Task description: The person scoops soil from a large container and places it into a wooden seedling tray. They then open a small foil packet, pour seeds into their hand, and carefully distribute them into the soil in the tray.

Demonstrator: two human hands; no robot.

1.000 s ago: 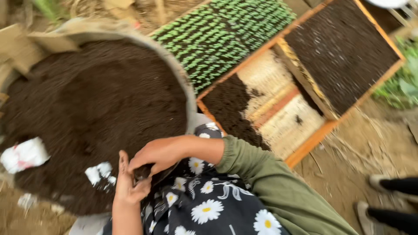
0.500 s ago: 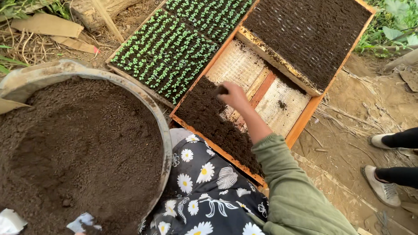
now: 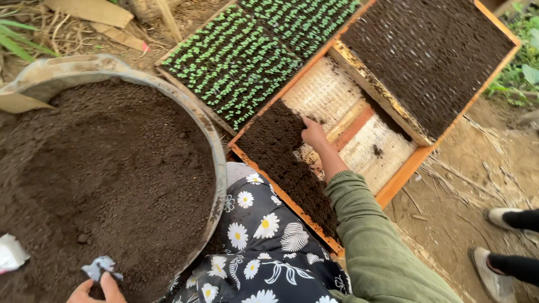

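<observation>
The wooden frame [image 3: 401,177] is a long orange-edged box lying on the ground, its long axis running from the lower left of the view up to the upper right. Its near end holds a patch of dark soil [image 3: 281,151]; the middle shows a bare pale slatted floor, and the far end carries a soil-filled tray [image 3: 432,53] set at the same slant.

The right hand [image 3: 313,134] lies inside the frame, at the edge where the soil meets the bare slats. It is flat, palm down, fingers together and pointing up toward the far end, pressed against the side of the soil heap; it grips nothing. Its green sleeve [image 3: 370,247] reaches in from the lower right, across the frame's near rim.

The left hand [image 3: 95,289] is well apart from the frame, at the bottom edge of the view, over the big round tub [image 3: 216,146] of dark soil. Only its fingertips show, touching a small crumpled grey-blue scrap [image 3: 100,266] lying on the soil; whether they pinch it I cannot tell.

Between tub and frame sits the person's dark daisy-print lap [image 3: 264,247]. Beyond the frame's left side lies a tray of green seedlings [image 3: 236,62], slanted the same way. At the right edge stand another person's shoes [image 3: 494,264] on bare earth.
</observation>
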